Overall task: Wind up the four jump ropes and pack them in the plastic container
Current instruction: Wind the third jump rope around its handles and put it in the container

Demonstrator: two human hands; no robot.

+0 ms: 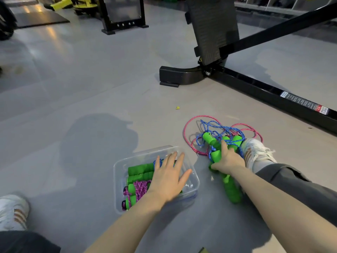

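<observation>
On the floor, your plastic container holds two wound ropes under your left hand, fingers apart, while your right hand clamps the green handles of two tangled ropes, not yet wound.

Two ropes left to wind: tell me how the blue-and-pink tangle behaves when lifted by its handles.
Probably floppy: the tangle lies in loose crossed loops, so cords should dangle and snag. Likely light: the right hand grips several green handles at once.
</observation>
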